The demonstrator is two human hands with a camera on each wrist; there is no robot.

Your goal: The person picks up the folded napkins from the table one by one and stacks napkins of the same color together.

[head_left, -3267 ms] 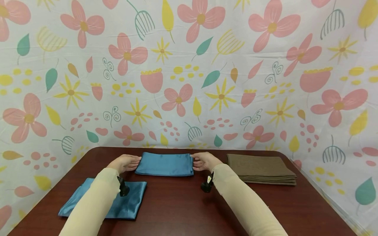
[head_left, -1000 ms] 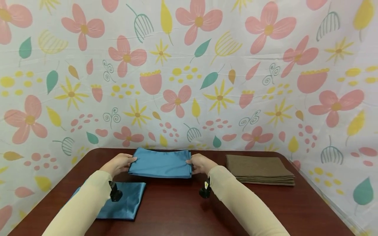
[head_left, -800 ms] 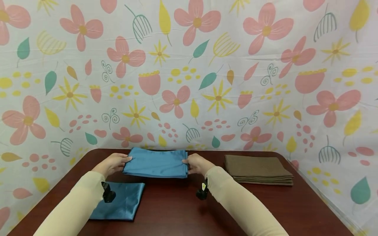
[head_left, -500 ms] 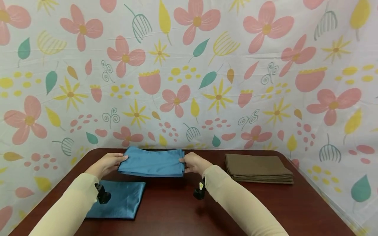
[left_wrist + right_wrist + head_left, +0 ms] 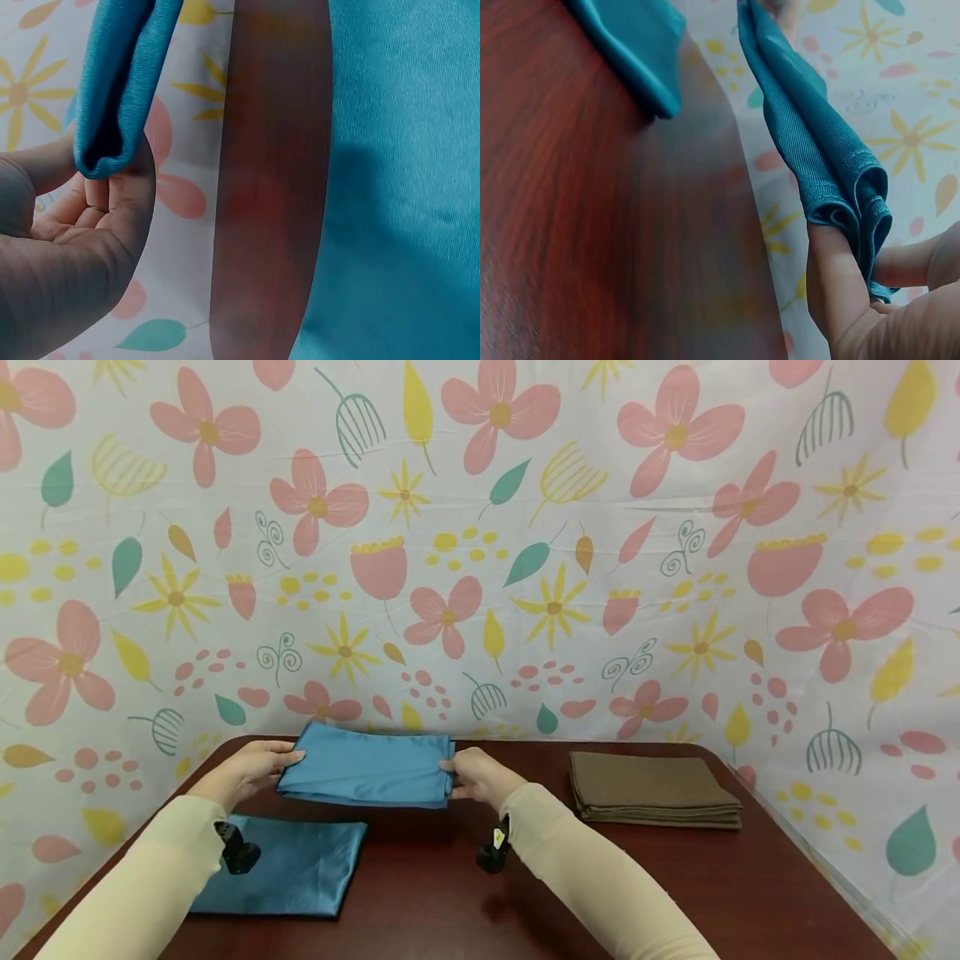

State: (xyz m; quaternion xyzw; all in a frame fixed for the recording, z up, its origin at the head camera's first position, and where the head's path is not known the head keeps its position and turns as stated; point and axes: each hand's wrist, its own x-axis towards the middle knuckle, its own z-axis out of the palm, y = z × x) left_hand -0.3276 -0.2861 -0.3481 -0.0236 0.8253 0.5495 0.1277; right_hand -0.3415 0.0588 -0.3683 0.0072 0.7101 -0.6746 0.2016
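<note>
A folded blue satin cloth [image 5: 367,768] is held up off the table, spanning both hands. My left hand [image 5: 251,770] pinches its left end, thumb on the near side; the left wrist view shows the cloth's folded edge [image 5: 124,112] between thumb and fingers. At the other end, my right hand [image 5: 483,775] pinches the layered edge, and in the right wrist view the stacked hems [image 5: 847,202] stick out between thumb and fingers. A second folded blue satin cloth [image 5: 300,868] lies flat on the table at front left, partly covered by my left forearm.
The dark red-brown table [image 5: 435,893] carries a neat stack of folded brown cloth [image 5: 652,789] at the right. Behind the table's far edge hangs a flower-patterned curtain [image 5: 465,568]. Black wrist cameras [image 5: 238,850] sit under both sleeves.
Both hands have taken hold of the cloth's ends, lifted it from the table and carried it left. The lower blue cloth and the brown stack stay in place.
</note>
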